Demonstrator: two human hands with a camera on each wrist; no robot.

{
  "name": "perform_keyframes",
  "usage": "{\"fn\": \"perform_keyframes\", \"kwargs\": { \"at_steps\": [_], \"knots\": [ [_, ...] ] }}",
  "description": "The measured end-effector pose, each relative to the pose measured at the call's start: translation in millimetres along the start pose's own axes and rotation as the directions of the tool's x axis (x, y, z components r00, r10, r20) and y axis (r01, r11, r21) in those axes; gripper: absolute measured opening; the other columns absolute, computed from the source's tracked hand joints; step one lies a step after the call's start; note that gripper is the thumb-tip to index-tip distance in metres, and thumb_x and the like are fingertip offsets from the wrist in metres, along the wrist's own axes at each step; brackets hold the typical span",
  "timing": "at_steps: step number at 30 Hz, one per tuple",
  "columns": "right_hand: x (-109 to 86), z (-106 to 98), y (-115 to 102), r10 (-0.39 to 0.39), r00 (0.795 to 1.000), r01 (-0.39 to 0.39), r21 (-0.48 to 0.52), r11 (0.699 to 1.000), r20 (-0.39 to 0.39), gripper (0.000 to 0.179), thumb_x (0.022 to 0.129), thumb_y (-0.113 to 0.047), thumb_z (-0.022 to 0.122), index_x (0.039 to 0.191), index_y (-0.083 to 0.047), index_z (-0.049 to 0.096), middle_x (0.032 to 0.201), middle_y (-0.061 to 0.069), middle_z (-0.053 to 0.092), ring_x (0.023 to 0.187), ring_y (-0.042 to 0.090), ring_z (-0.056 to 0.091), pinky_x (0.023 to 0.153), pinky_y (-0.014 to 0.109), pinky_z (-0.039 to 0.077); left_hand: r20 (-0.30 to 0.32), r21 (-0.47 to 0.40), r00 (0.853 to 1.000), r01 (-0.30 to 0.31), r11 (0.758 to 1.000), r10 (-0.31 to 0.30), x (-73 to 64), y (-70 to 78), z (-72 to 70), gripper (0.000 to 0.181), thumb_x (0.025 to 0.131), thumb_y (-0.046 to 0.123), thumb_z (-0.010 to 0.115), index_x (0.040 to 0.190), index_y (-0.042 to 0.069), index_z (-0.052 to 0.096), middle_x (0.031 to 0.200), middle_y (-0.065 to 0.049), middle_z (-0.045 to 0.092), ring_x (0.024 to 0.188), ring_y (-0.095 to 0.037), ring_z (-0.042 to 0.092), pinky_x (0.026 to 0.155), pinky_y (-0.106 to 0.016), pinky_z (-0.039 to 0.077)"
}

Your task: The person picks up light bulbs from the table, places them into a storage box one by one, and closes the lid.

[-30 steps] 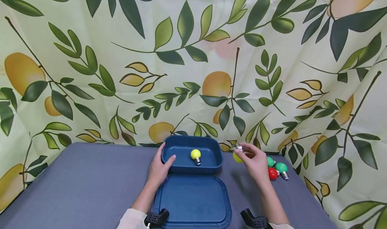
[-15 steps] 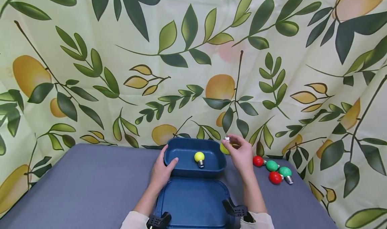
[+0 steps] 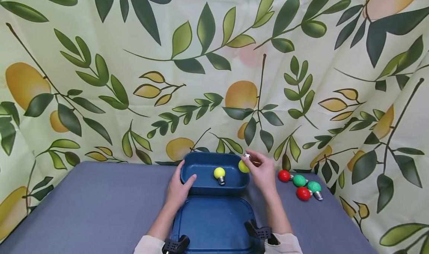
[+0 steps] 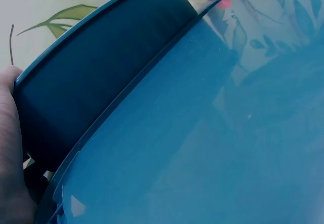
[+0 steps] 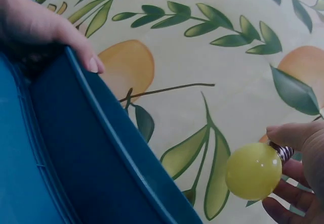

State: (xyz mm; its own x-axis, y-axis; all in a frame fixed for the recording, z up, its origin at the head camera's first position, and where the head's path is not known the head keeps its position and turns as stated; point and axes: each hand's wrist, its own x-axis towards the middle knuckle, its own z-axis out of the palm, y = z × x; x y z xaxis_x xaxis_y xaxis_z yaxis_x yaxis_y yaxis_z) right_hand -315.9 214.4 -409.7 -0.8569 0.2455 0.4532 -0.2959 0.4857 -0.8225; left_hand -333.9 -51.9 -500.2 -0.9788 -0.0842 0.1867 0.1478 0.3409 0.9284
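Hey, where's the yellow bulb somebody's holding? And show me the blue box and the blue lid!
Held yellow bulb (image 5: 254,171): right wrist view, on its round yellow globe.
Blue box (image 3: 214,191): head view, on its front outer wall.
Blue lid (image 3: 214,224): head view, on its flat middle.

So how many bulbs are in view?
6: a yellow bulb in the blue box, a second yellow bulb in the right hand; on the table at right, a red bulb, a green bulb, a second red bulb and a second green bulb. The hand may hide others.
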Motion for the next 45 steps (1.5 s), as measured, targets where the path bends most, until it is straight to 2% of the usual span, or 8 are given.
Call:
{"fn": "perform_keyframes", "kwargs": {
  "at_steps": [6, 13, 17, 22, 28, 30, 37, 45],
  "knots": [
    [-3.3, 7.2, 3.9, 0.021, 0.998, -0.019, -0.045, 0.999, 0.055, 0.033, 0.091, -0.020, 0.076, 0.121, -0.006, 0.073, 0.109, 0.015, 0.076, 0.100, 0.027, 0.071, 0.080, 0.013, 0.052, 0.008, -0.002, 1.000, 0.003, 1.000, -0.003, 0.4, 0.7, 1.6, 0.071, 0.097, 0.033, 0.067, 0.159, 0.027, 0.032, 0.166, -0.009, 0.033, 0.152, -0.038, 0.032, 0.119, -0.063, 0.029],
    [-3.4, 12.7, 13.7, 0.050, 0.995, -0.043, -0.097, 0.994, 0.080, 0.034, 0.091, -0.019, 0.076, 0.123, -0.008, 0.073, 0.110, 0.014, 0.075, 0.101, 0.027, 0.070, 0.093, 0.040, 0.059, 0.001, -0.007, 1.000, 0.006, 1.000, -0.006, -0.3, 0.5, 0.3, 0.071, 0.097, 0.033, 0.067, 0.159, 0.028, 0.033, 0.166, -0.009, 0.033, 0.152, -0.038, 0.032, 0.118, -0.064, 0.029],
    [-3.8, 15.7, 19.3, 0.039, 0.994, -0.030, -0.091, 0.995, 0.097, 0.033, 0.091, -0.018, 0.076, 0.122, -0.007, 0.074, 0.110, 0.014, 0.075, 0.100, 0.028, 0.070, 0.093, 0.045, 0.059, 0.002, -0.006, 1.000, 0.009, 1.000, -0.009, -0.4, 0.4, -0.7, 0.071, 0.097, 0.034, 0.067, 0.159, 0.028, 0.032, 0.166, -0.009, 0.033, 0.152, -0.038, 0.033, 0.118, -0.064, 0.030],
    [-4.6, 18.4, 25.3, 0.011, 0.995, -0.002, -0.087, 0.996, 0.100, 0.030, 0.089, -0.015, 0.078, 0.117, -0.004, 0.075, 0.106, 0.015, 0.076, 0.097, 0.028, 0.071, 0.090, 0.043, 0.060, 0.005, -0.014, 1.000, 0.003, 1.000, -0.003, 0.2, -0.3, -0.7, 0.071, 0.097, 0.033, 0.067, 0.159, 0.027, 0.032, 0.166, -0.009, 0.033, 0.152, -0.038, 0.032, 0.118, -0.064, 0.029],
    [-5.0, 21.1, 31.3, 0.008, 0.995, 0.000, -0.084, 0.996, 0.097, 0.029, 0.088, -0.014, 0.079, 0.115, -0.003, 0.075, 0.105, 0.015, 0.077, 0.094, 0.027, 0.072, 0.081, 0.021, 0.059, -0.004, -0.010, 1.000, -0.001, 1.000, 0.001, 0.0, -1.0, -0.7, 0.071, 0.097, 0.033, 0.067, 0.159, 0.026, 0.033, 0.165, -0.009, 0.033, 0.152, -0.038, 0.033, 0.118, -0.064, 0.029],
    [-5.1, 21.7, 32.1, 0.012, 0.995, -0.003, -0.094, 0.996, 0.095, 0.029, 0.088, -0.015, 0.079, 0.115, -0.005, 0.076, 0.104, 0.014, 0.076, 0.094, 0.026, 0.072, 0.081, 0.020, 0.057, -0.005, -0.011, 1.000, -0.001, 1.000, 0.000, -0.1, -0.6, -0.8, 0.071, 0.097, 0.033, 0.067, 0.159, 0.025, 0.033, 0.165, -0.009, 0.033, 0.152, -0.038, 0.033, 0.118, -0.064, 0.029],
    [-4.9, 22.7, 35.3, 0.029, 0.995, -0.018, -0.122, 0.992, 0.094, 0.030, 0.089, -0.017, 0.078, 0.117, -0.005, 0.075, 0.106, 0.014, 0.075, 0.099, 0.029, 0.070, 0.094, 0.049, 0.057, -0.003, -0.015, 1.000, 0.003, 1.000, -0.003, -0.1, 0.7, -1.2, 0.071, 0.097, 0.032, 0.067, 0.159, 0.024, 0.033, 0.165, -0.009, 0.033, 0.152, -0.038, 0.032, 0.119, -0.064, 0.029],
    [-3.8, 23.1, 40.1, 0.070, 0.996, -0.063, -0.116, 0.991, 0.062, 0.031, 0.089, -0.017, 0.078, 0.118, -0.005, 0.075, 0.109, 0.016, 0.075, 0.106, 0.033, 0.067, 0.097, 0.055, 0.053, 0.006, -0.007, 1.000, 0.002, 1.000, -0.002, -0.3, 0.3, -1.5, 0.071, 0.097, 0.034, 0.066, 0.159, 0.024, 0.032, 0.166, -0.009, 0.032, 0.152, -0.038, 0.031, 0.119, -0.065, 0.028]
  ]
}}
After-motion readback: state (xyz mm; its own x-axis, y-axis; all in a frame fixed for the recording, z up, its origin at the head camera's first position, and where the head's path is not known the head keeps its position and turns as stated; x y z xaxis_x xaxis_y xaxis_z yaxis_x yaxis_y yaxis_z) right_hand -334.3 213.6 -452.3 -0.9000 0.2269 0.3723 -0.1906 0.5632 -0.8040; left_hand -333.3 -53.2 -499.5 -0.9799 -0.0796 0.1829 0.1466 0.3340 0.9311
